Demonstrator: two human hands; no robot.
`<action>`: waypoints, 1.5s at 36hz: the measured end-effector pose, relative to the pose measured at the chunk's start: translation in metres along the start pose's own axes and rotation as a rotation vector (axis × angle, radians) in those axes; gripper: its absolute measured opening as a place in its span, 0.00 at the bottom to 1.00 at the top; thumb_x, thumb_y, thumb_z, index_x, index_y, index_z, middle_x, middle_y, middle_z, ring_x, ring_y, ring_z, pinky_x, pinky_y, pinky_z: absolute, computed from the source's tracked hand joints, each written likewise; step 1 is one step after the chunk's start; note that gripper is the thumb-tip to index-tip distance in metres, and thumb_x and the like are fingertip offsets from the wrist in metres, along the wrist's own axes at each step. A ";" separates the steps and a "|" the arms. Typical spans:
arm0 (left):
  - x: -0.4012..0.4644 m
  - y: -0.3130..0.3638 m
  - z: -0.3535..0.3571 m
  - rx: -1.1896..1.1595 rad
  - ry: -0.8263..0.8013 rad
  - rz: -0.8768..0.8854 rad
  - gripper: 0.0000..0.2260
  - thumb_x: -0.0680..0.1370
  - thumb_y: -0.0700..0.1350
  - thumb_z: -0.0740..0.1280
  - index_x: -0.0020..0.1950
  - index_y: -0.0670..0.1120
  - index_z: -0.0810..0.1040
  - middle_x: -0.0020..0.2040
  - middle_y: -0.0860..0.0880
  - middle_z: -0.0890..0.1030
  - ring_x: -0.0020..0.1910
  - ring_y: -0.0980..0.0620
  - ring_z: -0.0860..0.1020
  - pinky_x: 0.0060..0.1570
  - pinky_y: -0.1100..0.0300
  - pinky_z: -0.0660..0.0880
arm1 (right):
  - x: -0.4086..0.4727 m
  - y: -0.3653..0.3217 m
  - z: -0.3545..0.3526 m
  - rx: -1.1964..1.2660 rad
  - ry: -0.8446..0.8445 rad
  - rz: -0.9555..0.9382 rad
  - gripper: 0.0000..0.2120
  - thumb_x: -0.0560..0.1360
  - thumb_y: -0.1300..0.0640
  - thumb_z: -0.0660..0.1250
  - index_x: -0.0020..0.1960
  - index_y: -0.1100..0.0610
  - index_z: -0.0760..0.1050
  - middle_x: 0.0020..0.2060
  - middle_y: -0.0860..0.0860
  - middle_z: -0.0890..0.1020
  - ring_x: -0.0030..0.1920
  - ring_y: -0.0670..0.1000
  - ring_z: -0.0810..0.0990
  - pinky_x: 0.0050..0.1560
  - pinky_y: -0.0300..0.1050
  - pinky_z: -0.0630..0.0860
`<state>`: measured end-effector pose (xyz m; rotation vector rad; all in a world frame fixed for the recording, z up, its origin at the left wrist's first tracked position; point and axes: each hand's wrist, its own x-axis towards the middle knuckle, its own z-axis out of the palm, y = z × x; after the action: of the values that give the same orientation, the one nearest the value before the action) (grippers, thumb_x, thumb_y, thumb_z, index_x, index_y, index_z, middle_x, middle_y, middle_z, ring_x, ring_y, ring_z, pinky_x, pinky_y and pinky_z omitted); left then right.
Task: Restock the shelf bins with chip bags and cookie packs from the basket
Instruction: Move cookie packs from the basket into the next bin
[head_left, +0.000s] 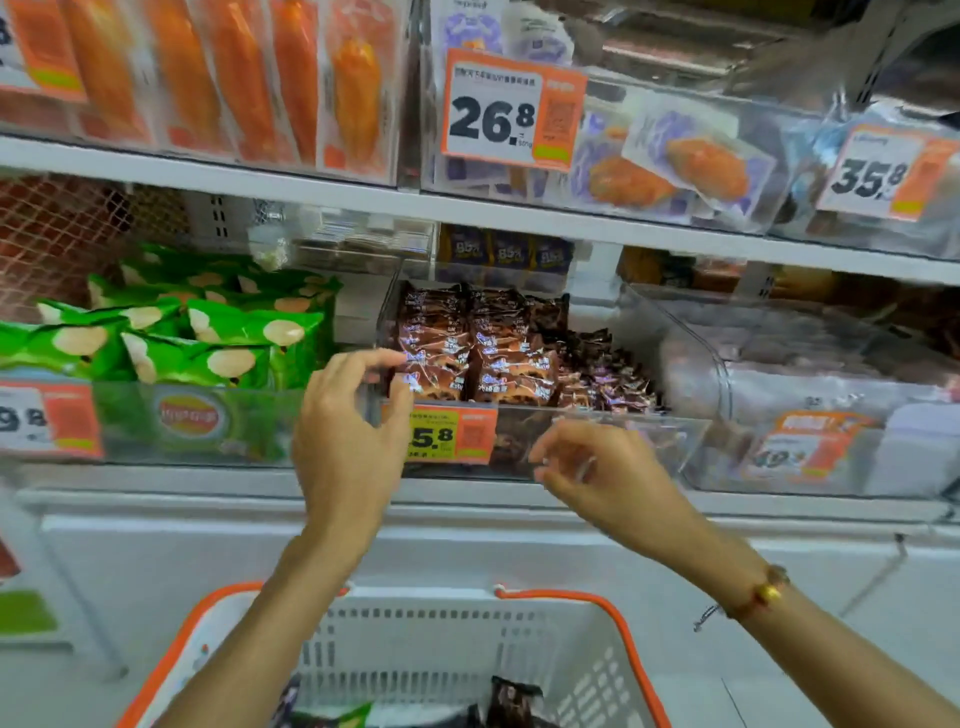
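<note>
A clear bin (675, 436) on the middle shelf holds rows of brown cookie packs (509, 358). My left hand (348, 431) is at its front left corner, with index finger and thumb curled round the end of a front cookie pack (423, 376). In front of the bin's clear front wall is my right hand (597, 473), blurred, its fingers loosely curled with nothing visible in them. Green chip bags (208, 332) fill the bin to the left. Below, the white basket (415, 634) with an orange rim holds a brown pack (514, 699) and a green bag (356, 717).
Orange price tags hang on the bin fronts, one (452, 434) right by my left thumb. A further clear bin (810, 395) stands to the right. The shelf above carries orange and purple packets. A white ledge (467, 525) runs under the shelf.
</note>
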<state>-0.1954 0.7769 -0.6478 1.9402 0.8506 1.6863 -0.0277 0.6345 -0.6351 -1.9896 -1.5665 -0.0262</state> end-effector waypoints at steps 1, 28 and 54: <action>-0.015 0.001 -0.002 0.003 -0.012 -0.016 0.06 0.75 0.43 0.67 0.50 0.51 0.79 0.47 0.56 0.78 0.48 0.52 0.76 0.46 0.60 0.69 | -0.007 0.001 0.010 -0.040 -0.085 0.009 0.07 0.72 0.56 0.70 0.44 0.44 0.77 0.32 0.39 0.77 0.35 0.43 0.76 0.39 0.46 0.76; -0.319 -0.126 0.006 0.280 -1.688 -0.528 0.22 0.80 0.46 0.65 0.73 0.53 0.67 0.69 0.49 0.74 0.63 0.46 0.75 0.59 0.53 0.73 | -0.210 0.085 0.243 -0.253 -1.031 0.404 0.35 0.66 0.54 0.77 0.68 0.58 0.64 0.65 0.56 0.67 0.66 0.57 0.67 0.63 0.51 0.71; -0.185 -0.104 -0.008 -0.228 -1.365 -0.848 0.12 0.76 0.47 0.70 0.59 0.52 0.77 0.56 0.57 0.81 0.55 0.60 0.79 0.56 0.68 0.74 | -0.097 0.055 0.133 0.737 -0.664 0.758 0.09 0.80 0.57 0.62 0.54 0.57 0.80 0.52 0.49 0.82 0.50 0.46 0.81 0.57 0.42 0.78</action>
<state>-0.2337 0.7229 -0.8495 1.6315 0.6465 -0.1331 -0.0529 0.6040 -0.8038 -1.8833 -0.8125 1.4043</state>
